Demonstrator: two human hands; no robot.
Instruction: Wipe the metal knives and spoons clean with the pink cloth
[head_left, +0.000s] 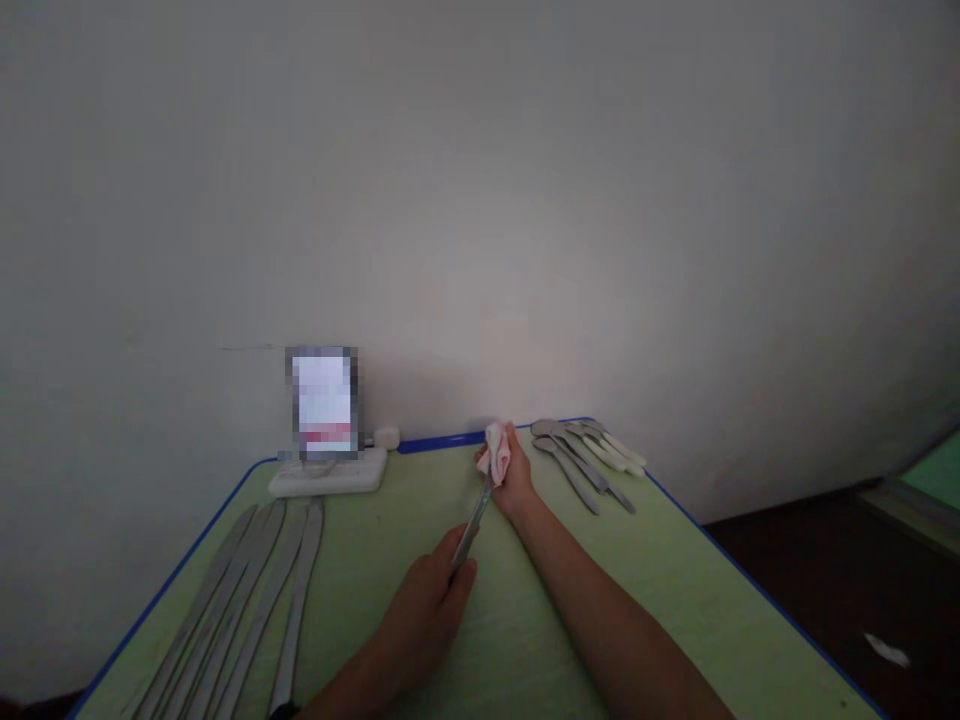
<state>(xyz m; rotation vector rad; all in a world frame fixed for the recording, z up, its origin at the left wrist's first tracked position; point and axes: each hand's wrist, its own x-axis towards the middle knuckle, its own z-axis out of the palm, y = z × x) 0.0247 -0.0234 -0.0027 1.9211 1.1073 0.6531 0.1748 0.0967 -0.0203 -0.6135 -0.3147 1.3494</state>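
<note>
Grips a metal utensil [473, 522] in the closed left hand [433, 600], over the desk [405, 500], toward its back edge; clasps pink cloth [496, 455] at the utensil's far end in the curled right hand [516, 485].

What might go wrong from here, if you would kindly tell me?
The metal utensil in the left hand runs into the cloth in the right hand; its covered end is hidden, so, if sharp, it might nick that hand. The white-handled cutlery lies by the right edge of the table, so a bump could knock it off.
</note>
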